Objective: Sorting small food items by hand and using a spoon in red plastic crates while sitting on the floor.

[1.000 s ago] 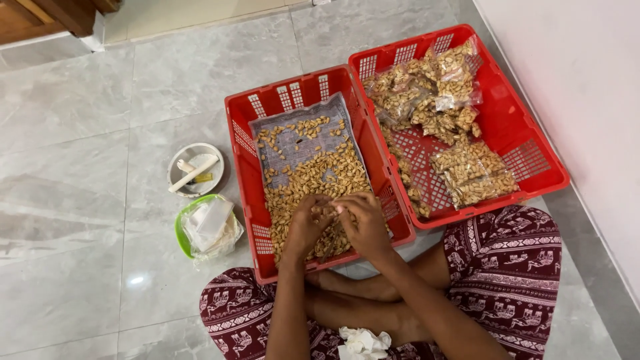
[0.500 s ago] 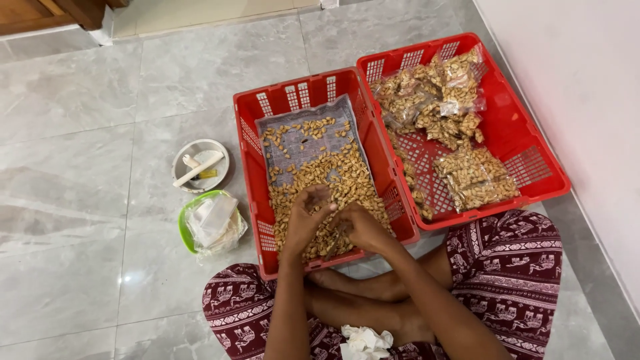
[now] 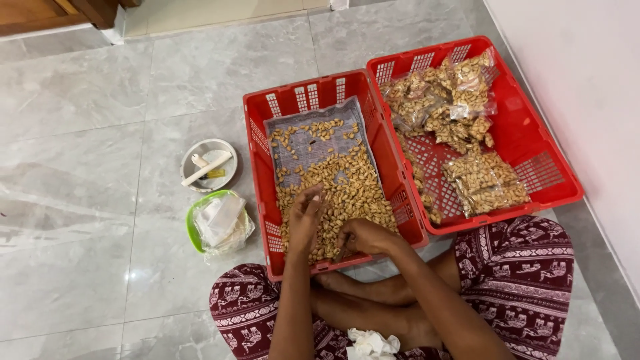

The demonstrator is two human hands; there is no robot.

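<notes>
two red plastic crates sit side by side on the grey tiled floor: the near crate [image 3: 257, 123] holds a loose heap of peanuts [image 3: 347, 190] on a grey liner sheet [image 3: 313, 143], and the far crate [image 3: 533, 133] holds clear filled packets [image 3: 483, 180] — too piled up to count. two small bowls stand left of the crates, a white bowl [image 3: 209, 165] with a stick-like tool and a green bowl [image 3: 200, 223] stuffed with plastic wrappers. both hands are in the near crate: the left hand [image 3: 305, 220] with fingers curled down, pinching at nuts, and the right hand [image 3: 363, 237] cupped, fingers closed over the pile. since half a second ago the hands have drawn slightly apart. the nuts are pale tan, thickest at the person's end.
</notes>
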